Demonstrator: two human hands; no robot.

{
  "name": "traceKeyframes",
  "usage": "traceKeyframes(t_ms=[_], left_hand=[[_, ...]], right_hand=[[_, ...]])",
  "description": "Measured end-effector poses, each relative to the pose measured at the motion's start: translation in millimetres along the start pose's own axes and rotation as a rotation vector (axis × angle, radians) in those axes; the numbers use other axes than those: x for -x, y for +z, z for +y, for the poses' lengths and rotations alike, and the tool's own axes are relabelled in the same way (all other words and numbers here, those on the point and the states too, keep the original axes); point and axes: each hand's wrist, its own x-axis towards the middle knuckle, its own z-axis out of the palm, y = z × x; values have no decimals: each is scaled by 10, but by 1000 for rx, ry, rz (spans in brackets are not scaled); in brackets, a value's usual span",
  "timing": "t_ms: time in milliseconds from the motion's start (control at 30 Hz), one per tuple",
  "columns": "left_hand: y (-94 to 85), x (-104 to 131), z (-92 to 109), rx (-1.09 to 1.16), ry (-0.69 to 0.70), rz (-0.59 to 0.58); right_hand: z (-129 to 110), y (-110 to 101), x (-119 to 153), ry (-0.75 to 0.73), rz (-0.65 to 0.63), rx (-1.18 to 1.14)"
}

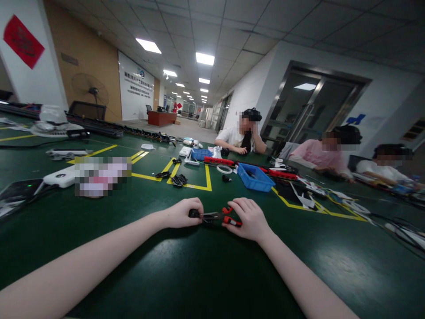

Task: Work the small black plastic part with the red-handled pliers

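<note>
Low over the green table, my right hand (pixel 250 217) is closed round red-and-black handled pliers (pixel 232 221), whose handles are spread apart. The pliers' long grey jaws point left toward my left hand (pixel 185 212). That hand is closed on a small black part (pixel 194 213), pinched between thumb and fingers. The jaw tips reach this part at my left fingertips; whether they grip it I cannot tell. Some dark bits show just under the jaws, too small to name. Beyond my hands lies a small heap of black parts (pixel 179 180).
A blue bin (pixel 255 178) stands ahead to the right, near a roll of white tape (pixel 224 169). A white power bank-like device (pixel 59 177) and cables lie at left. Yellow tape (pixel 208 178) marks the green table (pixel 159 274). Several people sit across the table.
</note>
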Motion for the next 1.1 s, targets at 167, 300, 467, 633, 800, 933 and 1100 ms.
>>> traceKeyframes(t_ms=[167,300,467,633,800,933,1100], left_hand=[[-30,-9,10,-50,-21,-32],[-69,8,78,-102,-22,-74],[-58,19,80,-149,-10,-60],[-26,19,57,-149,4,-32],[-26,29,87,-185,7,-30],[-34,28,78,-193,33,-55],[-23,19,50,-190,16,-46]], right_hand=[[3,-2,3,23,-6,-9],[37,-9,17,47,-20,-7],[84,-18,35,54,-22,10],[120,-45,43,77,-5,34],[128,-57,48,87,-9,38],[119,-34,51,71,-35,15],[97,-25,51,58,-28,-6]])
